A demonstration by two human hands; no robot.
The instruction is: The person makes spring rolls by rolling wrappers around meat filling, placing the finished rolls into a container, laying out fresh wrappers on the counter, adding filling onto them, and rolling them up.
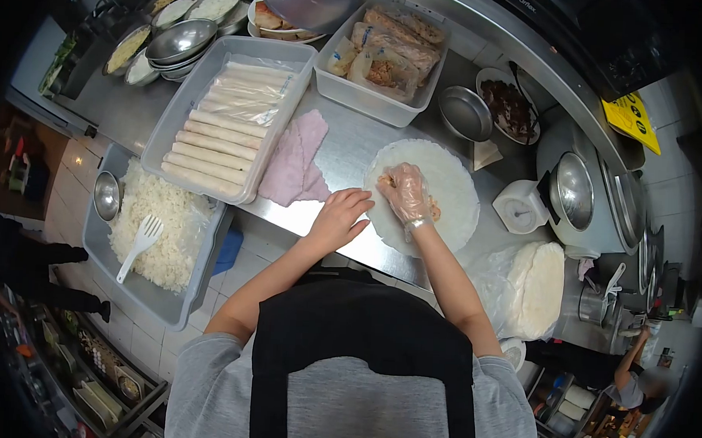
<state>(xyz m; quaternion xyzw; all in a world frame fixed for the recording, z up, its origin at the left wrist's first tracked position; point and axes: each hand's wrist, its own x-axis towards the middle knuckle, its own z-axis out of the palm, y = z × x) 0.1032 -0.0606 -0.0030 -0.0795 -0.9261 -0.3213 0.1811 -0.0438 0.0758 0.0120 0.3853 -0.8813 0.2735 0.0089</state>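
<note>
A round, thin white wrapper (457, 165) lies flat on the steel counter in front of me. My right hand (405, 192), in a clear plastic glove, is over the wrapper with its fingers curled around some orange-brown filling. More of that filling (433, 210) shows beside the palm; the rest is hidden under the glove. My left hand (341, 218) is bare, with its fingers stretched out at the wrapper's left edge. Left of it lies a pink cloth (297, 160). To the right, a stack of pale wrappers (534, 291) sits partly in plastic.
A plastic tub (309, 57) holds several white rolls (213, 152). Behind it stands another tub (399, 114) of bagged filling. Rice (167, 203) fills a grey bin at the left. A scale (521, 204) and metal bowl (465, 113) stand right. Another person (630, 376) is at lower right.
</note>
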